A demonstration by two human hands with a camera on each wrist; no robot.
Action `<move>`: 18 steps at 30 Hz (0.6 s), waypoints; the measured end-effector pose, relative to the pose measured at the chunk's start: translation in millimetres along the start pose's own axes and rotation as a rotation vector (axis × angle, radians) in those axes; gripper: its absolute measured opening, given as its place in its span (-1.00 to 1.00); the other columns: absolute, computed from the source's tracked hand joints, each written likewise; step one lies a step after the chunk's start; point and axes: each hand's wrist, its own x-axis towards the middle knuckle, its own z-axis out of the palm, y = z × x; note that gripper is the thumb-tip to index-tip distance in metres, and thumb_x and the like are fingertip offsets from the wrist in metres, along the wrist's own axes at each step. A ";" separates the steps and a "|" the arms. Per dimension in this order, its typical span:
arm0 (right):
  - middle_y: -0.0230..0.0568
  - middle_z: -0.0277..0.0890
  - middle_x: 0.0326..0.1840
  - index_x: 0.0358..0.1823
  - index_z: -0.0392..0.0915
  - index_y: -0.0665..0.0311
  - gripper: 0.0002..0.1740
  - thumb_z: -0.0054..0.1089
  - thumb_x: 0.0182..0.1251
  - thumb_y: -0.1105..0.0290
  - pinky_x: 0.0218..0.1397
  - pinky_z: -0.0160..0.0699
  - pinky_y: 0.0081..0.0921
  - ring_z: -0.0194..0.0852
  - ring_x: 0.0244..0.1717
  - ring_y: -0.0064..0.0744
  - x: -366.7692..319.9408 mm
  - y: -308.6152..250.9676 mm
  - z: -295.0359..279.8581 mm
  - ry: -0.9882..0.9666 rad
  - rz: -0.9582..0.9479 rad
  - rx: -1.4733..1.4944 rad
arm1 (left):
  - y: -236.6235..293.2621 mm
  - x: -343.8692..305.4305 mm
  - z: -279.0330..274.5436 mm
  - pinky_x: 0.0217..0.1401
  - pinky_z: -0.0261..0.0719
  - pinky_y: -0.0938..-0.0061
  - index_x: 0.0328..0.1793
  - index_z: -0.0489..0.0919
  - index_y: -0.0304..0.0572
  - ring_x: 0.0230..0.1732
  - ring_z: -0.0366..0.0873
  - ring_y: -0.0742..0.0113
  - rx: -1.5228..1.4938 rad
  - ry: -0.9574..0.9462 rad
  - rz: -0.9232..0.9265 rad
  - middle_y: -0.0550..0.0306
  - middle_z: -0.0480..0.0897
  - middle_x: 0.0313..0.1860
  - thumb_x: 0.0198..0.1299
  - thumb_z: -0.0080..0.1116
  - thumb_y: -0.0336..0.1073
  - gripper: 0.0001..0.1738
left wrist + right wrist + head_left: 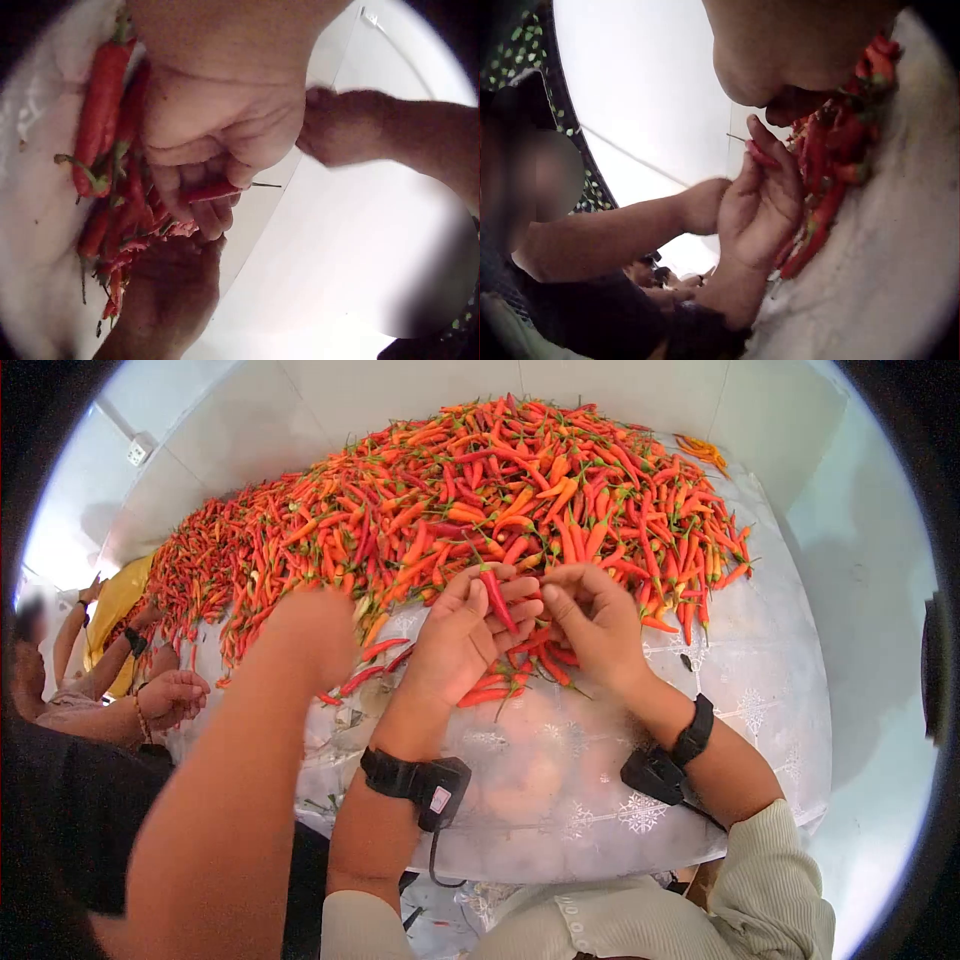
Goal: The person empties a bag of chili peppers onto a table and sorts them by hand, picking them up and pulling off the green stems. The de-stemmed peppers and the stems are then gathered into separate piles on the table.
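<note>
1. Several other people's arms crowd the left: one hand (172, 698) is near the pile (450, 510), and a blurred forearm (230, 790) lies just beside the worker's left arm. A sideways swing from that forearm could jolt the worker's grip.
2. The cable (434, 858) below the left wrist camera (442, 792) hangs by the near edge of the tabletop (520, 790). If it snagged, it could tug the wrist off line.
3. The left hand (455, 645) pinches the red chilli (497, 600) under its thumb, the pod lying across the fingers above the tabletop, stem toward the far side. A slack pinch could let it slip; too hard a squeeze could bruise it.
4. Loose pods (482, 698) lie on the tabletop just below the hands. A dropped chilli could be lost among them.
5. The right hand (600, 630) is close beside the left, its fingers bent; I cannot tell whether they hold anything. A clumsy touch could knock the chilli free.
6. The pile's right end slopes down to the tabletop. A bump from the right hand could send pods sliding near.
</note>
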 end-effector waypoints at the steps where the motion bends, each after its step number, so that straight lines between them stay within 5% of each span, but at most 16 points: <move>1: -0.41 0.49 -0.34 -0.14 0.47 0.32 -0.87 0.09 0.38 0.43 -0.37 0.44 -0.68 0.40 -0.40 -0.71 -1.1 -1.8 0.3 -0.076 0.064 0.093 | -0.1 0.3 -1.1 0.06 0.63 0.17 0.20 0.35 -0.16 0.00 0.62 0.15 -0.003 0.022 -0.004 -0.03 0.60 0.04 0.42 -0.11 -0.15 -0.65; 13: -0.49 0.42 -0.51 -0.23 0.49 0.32 -0.88 0.13 0.37 0.41 -0.51 0.30 -0.71 0.28 -0.53 -0.78 -1.2 -6.5 -0.1 -0.010 0.063 -0.008 | 0.8 2.5 -6.0 -0.06 0.71 0.26 0.20 0.36 -0.15 -0.09 0.67 0.18 -0.065 0.006 -0.017 -0.01 0.62 0.00 0.43 -0.17 -0.14 -0.65; 18: -0.49 0.30 -0.66 -0.50 0.46 0.31 -0.62 0.05 0.44 0.20 -0.57 0.22 -0.61 0.20 -0.60 -0.71 0.9 2.3 -5.8 -0.029 -0.017 -0.160 | 1.0 3.9 -11.6 -0.05 0.69 0.25 0.18 0.38 -0.12 -0.05 0.65 0.14 -0.118 -0.019 0.008 -0.08 0.61 0.03 0.43 -0.15 -0.16 -0.68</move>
